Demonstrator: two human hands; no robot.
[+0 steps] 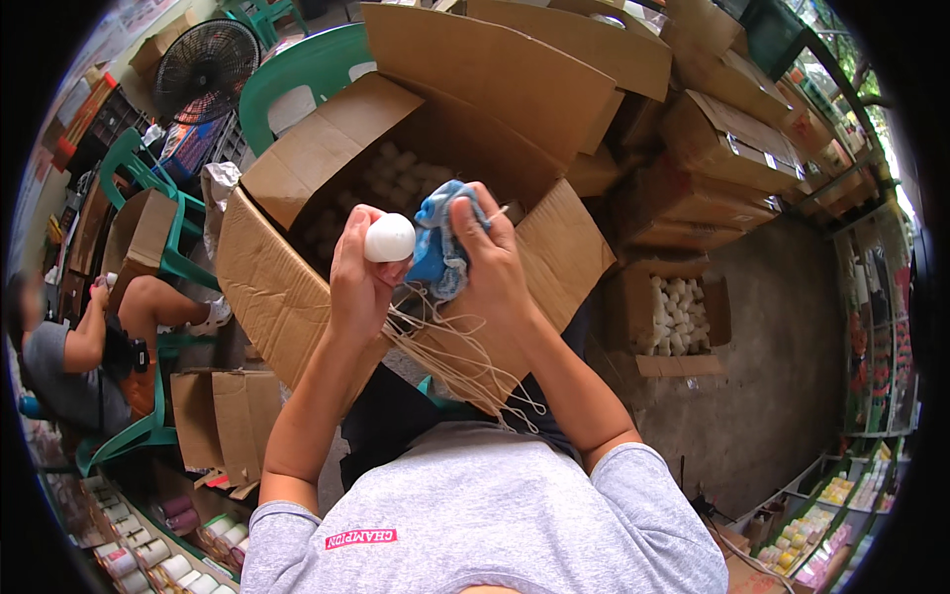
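Note:
My left hand (354,279) is closed around a smooth white round-ended piece (390,238), perhaps wax; the fingers hide its lower part. Beside it, my right hand (495,265) grips a crumpled blue cloth (435,238). A short pale tip sticks out past the right fingers, too small to make out. Several thin cream strings (450,346) trail below both hands over the near flap. Both hands are above a large open cardboard box (272,287), which has many small white pieces (401,173) inside.
A smaller carton (653,365) of white pieces stands on the floor at right, below stacked boxes (708,178). Green chairs (259,99) and a black fan (208,69) stand at far left. Another person (74,356) sits at left near an open carton (242,416). Shelves (876,317) line the right.

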